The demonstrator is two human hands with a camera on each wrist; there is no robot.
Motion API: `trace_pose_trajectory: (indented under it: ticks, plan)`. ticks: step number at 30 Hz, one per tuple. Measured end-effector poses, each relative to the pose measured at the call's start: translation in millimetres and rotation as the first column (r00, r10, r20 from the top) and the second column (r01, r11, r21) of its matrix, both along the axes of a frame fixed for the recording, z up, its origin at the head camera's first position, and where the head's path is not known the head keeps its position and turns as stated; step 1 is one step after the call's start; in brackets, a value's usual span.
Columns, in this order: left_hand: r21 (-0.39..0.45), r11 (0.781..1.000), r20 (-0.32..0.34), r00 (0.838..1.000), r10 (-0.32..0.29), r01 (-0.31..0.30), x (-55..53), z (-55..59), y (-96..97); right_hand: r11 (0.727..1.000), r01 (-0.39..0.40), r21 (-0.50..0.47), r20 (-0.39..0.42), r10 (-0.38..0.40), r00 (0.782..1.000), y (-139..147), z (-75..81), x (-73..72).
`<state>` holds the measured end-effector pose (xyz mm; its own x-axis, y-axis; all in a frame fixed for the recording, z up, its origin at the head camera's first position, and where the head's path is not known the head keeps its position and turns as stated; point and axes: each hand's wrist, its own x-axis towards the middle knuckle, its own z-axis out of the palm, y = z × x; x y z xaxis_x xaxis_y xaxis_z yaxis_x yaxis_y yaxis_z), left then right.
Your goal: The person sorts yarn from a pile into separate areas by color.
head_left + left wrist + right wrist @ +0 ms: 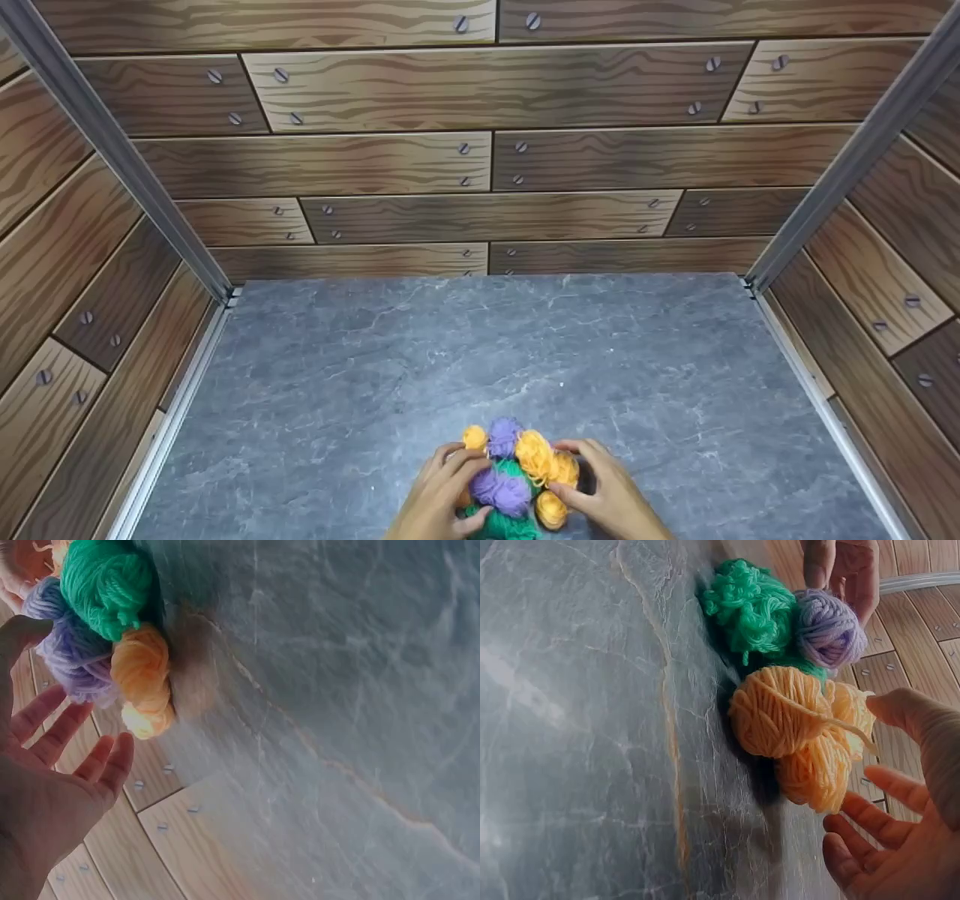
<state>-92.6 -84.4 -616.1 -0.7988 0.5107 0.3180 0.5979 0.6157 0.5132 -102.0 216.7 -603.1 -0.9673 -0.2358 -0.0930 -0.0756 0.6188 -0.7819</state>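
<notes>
Several small balls of yarn sit bunched in a pile near the front of the table. My left hand (444, 491) is at the pile's left side, its thumb and spread fingers about a purple yarn ball (504, 491). On the right, my right hand (609, 487) has its thumb tip at a yellow-orange yarn ball (851, 709), fingers loosely bent beside an orange yarn ball (815, 772). Another orange yarn ball (776, 711) trails a loose strand. A green yarn ball (105, 586) lies at the near side; a second purple yarn ball (504, 436) is at the back.
The grey marbled tabletop (480, 337) stretches beyond the pile. Wood-patterned panels (375, 161) stand at the back and both sides, with metal rails (176, 427) along the edges and corner posts.
</notes>
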Motion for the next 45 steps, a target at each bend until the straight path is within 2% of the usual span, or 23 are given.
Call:
trace_pose_trajectory:
  ticks: [4, 6, 8, 15, 20, 24, 30, 34, 39, 45]
  plan:
    - [0.020, 1.000, 0.061, 0.998, 0.015, -0.016, 0.3, -4.4, 0.8, 1.000, -0.022, -0.005, -0.074, 0.021, 0.997, 0, -5.5, 0.4]
    - [0.031, 0.999, 0.077, 0.997, 0.023, -0.026, 0.5, -6.7, 0.5, 1.000, -0.013, -0.007, -0.075, 0.012, 0.997, -1, -7.4, 0.3]
    - [0.040, 0.999, 0.081, 0.996, 0.032, -0.035, 0.6, -8.9, 0.0, 1.000, -0.001, -0.017, -0.052, 0.000, 0.999, -1, -8.7, -0.9]
    - [0.096, 0.995, 0.023, 0.999, 0.026, -0.028, -0.5, -14.6, 1.6, 0.999, 0.027, -0.043, 0.047, -0.025, 0.999, 0, -10.6, -6.7]
    - [0.106, 0.993, 0.090, 0.995, 0.037, -0.047, -1.5, -15.6, 1.7, 0.997, -0.002, -0.076, 0.113, 0.011, 0.993, 0, -12.9, -10.1]
    - [0.152, 0.987, 0.175, 0.984, 0.028, -0.055, -1.8, -15.3, 0.3, 0.997, -0.013, -0.072, 0.135, 0.023, 0.991, 1, -14.5, -11.4]
    - [0.252, 0.966, 0.286, 0.958, -0.013, -0.062, -3.4, -18.3, -2.0, 0.998, -0.008, -0.065, 0.163, 0.019, 0.986, 2, -14.2, -11.6]
    - [0.291, 0.953, 0.321, 0.947, -0.014, -0.084, -4.1, -19.6, -1.6, 0.996, 0.005, -0.090, 0.174, 0.011, 0.985, 1, -13.2, -11.0]
    - [0.335, 0.930, 0.352, 0.935, 0.025, -0.151, -5.0, -20.8, 0.0, 0.994, 0.042, -0.098, 0.167, -0.025, 0.986, 1, -12.7, -9.0]
    - [0.379, 0.903, 0.400, 0.916, 0.037, -0.201, -7.4, -20.9, 0.4, 0.992, 0.061, -0.113, 0.110, -0.048, 0.993, 2, -12.3, -6.7]
